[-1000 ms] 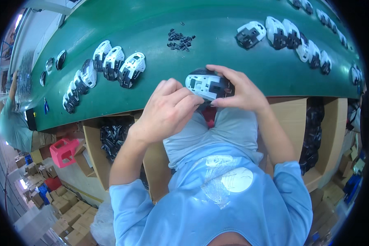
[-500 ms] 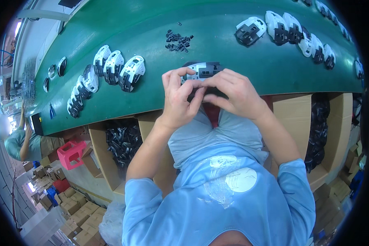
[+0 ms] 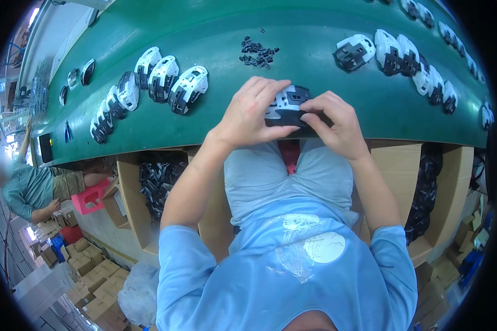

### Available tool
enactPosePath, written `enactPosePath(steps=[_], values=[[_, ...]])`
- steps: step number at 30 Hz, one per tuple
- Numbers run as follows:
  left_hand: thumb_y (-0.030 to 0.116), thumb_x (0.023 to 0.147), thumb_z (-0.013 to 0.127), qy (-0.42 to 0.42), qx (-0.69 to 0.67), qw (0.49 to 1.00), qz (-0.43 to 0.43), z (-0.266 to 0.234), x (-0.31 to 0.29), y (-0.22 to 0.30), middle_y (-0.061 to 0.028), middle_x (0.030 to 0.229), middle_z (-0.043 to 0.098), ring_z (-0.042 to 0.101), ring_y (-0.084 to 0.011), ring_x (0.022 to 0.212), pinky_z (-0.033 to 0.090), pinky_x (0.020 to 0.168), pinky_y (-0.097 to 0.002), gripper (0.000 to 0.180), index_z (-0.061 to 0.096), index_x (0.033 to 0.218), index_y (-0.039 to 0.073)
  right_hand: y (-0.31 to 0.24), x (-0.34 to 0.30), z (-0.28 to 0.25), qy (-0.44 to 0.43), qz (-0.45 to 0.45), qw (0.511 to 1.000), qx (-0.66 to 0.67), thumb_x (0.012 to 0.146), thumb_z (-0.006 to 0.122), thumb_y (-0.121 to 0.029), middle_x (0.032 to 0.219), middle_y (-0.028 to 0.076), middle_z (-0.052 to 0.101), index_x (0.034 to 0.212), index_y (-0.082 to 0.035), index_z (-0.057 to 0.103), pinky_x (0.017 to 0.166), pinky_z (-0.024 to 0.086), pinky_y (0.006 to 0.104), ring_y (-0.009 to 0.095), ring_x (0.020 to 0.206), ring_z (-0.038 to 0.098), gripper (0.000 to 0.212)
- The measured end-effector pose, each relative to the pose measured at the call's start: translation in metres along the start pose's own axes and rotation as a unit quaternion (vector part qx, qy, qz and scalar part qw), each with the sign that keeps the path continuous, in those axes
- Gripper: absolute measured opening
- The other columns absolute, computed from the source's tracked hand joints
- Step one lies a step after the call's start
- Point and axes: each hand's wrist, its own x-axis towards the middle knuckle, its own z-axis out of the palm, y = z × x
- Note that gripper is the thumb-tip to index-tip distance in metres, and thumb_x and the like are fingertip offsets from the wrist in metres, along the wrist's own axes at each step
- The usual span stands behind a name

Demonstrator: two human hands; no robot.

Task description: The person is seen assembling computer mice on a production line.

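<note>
While the left hand point(image 3: 249, 114) grips one white and black shell point(image 3: 290, 100) at its left end, with the thumb along the near side and the fingers over the far side, the right hand point(image 3: 339, 122) is bent at the right end of it. The right thumb and finger are close together against the shell; whether they pinch also some small piece, I cannot tell. The shell is at the near edge of the green table point(image 3: 309, 58), in front of the person's knees; it is not clear if it touches the table top.

Beyond the hands lies a loose pile of small black pieces point(image 3: 258, 54). To the left, a curved row of similar shells point(image 3: 188, 90) stands on the table, and near the left end lie pliers point(image 3: 68, 132). To the right, another row begins with a tilted shell point(image 3: 354, 52). Below the table, a left carton point(image 3: 131, 190) and a right carton point(image 3: 451, 190) contain black parts. At far left, a co-worker point(image 3: 27, 190) sits by a pink stool point(image 3: 89, 197).
</note>
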Motion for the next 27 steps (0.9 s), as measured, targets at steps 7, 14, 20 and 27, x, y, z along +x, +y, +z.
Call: enactPosePath(steps=[7,14,20,27], values=[[0.03,0.061,0.1,0.207,-0.328,0.918,-0.085,0.015,-0.016,0.042,-0.0172,0.112,0.068,0.069,-0.0205,0.099,0.057,0.087,-0.0332,0.097,0.046,0.136,0.001,-0.025,-0.012,0.003,0.019,0.127,0.955,0.268,0.091,0.067,0.001,0.089,0.005,0.062,0.115,-0.002,0.073,0.071,0.047,0.0243,0.012,0.082,0.058,0.024],[0.039,0.062,0.098,0.34,-0.306,0.885,-0.083,0.034,-0.017,0.043,-0.0124,0.097,0.062,0.061,-0.0211,0.091,0.052,0.081,-0.0345,0.068,0.055,0.102,0.005,-0.045,-0.003,0.007,0.053,0.037,0.98,0.186,0.082,0.076,-0.003,0.098,0.008,0.07,0.109,-0.002,0.076,0.064,0.049,0.0254,0.012,0.075,0.061,0.027],[0.064,0.049,0.093,0.413,-0.3,0.858,-0.062,0.049,-0.017,0.048,-0.0086,0.085,0.061,0.063,-0.0175,0.078,0.053,0.069,-0.0283,0.085,0.051,0.094,0.006,-0.038,-0.007,0.009,0.03,0.034,0.985,0.168,0.075,0.085,-0.006,0.103,0.014,0.074,0.108,-0.001,0.076,0.061,0.053,0.0247,0.013,0.075,0.067,0.034],[0.066,0.048,0.092,0.399,-0.202,0.889,-0.095,0.037,-0.022,0.048,-0.0078,0.082,0.06,0.062,-0.0153,0.071,0.052,0.062,-0.0262,0.086,0.048,0.091,0.006,-0.052,-0.009,0.01,0.059,0.044,0.984,0.162,0.077,0.084,-0.002,0.103,0.014,0.074,0.105,-0.001,0.078,0.064,0.057,0.0249,0.014,0.08,0.071,0.029]])
